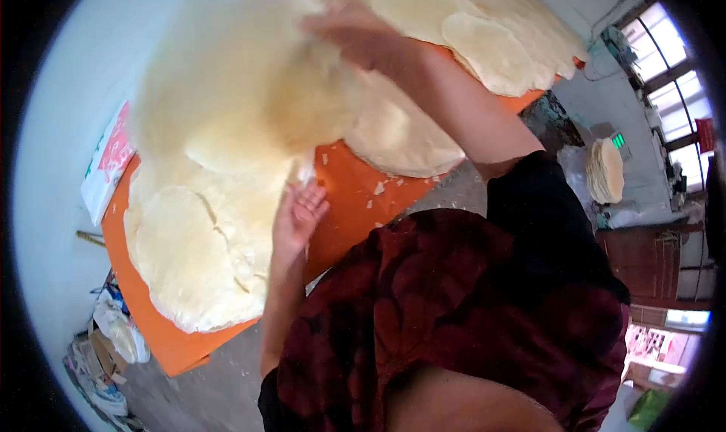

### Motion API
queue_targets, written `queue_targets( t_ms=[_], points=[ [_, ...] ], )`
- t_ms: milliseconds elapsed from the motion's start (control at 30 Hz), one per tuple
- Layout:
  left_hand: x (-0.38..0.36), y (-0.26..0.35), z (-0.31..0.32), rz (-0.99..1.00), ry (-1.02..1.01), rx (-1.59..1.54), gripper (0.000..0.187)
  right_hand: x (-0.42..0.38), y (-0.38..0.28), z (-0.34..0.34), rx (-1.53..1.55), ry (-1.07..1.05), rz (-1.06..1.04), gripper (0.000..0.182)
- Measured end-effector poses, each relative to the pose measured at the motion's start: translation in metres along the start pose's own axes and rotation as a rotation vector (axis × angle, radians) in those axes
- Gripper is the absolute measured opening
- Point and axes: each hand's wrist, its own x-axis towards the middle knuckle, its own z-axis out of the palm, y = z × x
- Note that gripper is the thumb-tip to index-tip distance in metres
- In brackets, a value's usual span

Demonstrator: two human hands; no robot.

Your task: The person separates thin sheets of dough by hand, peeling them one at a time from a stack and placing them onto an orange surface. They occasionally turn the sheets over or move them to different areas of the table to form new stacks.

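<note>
Over the orange table (355, 186), my right hand (355, 31) lifts a blurred flatbread sheet (242, 77), fingers curled on its edge. My left hand (299, 216) lies open, fingers spread, against the flatbread stack (189, 250) below.

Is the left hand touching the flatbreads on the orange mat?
Touching. The head view shows the left hand with fingers spread flat against the edge of the flatbread pile on the orange mat, no gap visible.

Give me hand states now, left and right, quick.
Left hand: open, fingers flat against the edge of the flatbread pile.
Right hand: gripping the lifted flatbread sheet, which is blurred.
</note>
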Motion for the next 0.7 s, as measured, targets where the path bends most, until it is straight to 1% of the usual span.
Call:
queue_targets(
  t_ms=[33,100,133,233,267,333,367,400,467,500,533,633,700],
  points=[
    [0.016,0.004,0.011,0.033,0.011,-0.038,0.026,-0.005,-0.044,-0.035,0.623,0.034,0.588,0.033],
    [0.044,0.005,0.031,0.145,-0.129,-0.057,0.031,-0.027,-0.009,-0.075,0.655,0.233,0.641,0.035],
    [0.049,0.004,0.060,0.193,-0.206,-0.199,0.015,-0.040,0.011,-0.094,0.672,0.334,0.664,0.036],
    [0.094,-0.012,0.089,0.140,-0.016,-0.055,0.008,-0.108,0.077,-0.130,0.844,0.502,0.733,0.030],
    [0.110,-0.021,0.081,0.074,-0.026,-0.084,0.007,-0.136,0.101,-0.134,0.822,0.558,0.788,0.030],
    [0.134,-0.053,0.077,0.001,0.139,0.097,0.008,-0.184,0.137,-0.131,0.730,0.636,0.932,0.029],
    [0.142,-0.067,0.076,-0.033,0.224,0.189,0.009,-0.209,0.151,-0.124,0.659,0.659,1.021,0.028],
    [0.146,-0.083,0.079,-0.042,0.316,0.267,0.010,-0.260,0.223,-0.106,0.359,0.443,1.023,0.025],
    [0.155,-0.099,0.066,-0.024,0.383,0.427,0.011,-0.305,0.283,-0.089,0.229,0.345,1.060,0.022],
    [0.158,-0.104,0.062,-0.012,0.417,0.506,0.012,-0.309,0.276,-0.080,0.394,0.471,1.115,0.021],
    [0.157,-0.104,0.073,0.002,0.466,0.514,0.013,-0.312,0.271,-0.075,0.561,0.599,1.167,0.020],
    [0.150,-0.104,0.094,0.026,0.528,0.468,0.013,-0.306,0.255,-0.082,0.623,0.558,1.173,0.020],
    [0.146,-0.105,0.103,0.048,0.544,0.514,0.013,-0.296,0.234,-0.094,0.600,0.515,1.213,0.021]
  ],
)
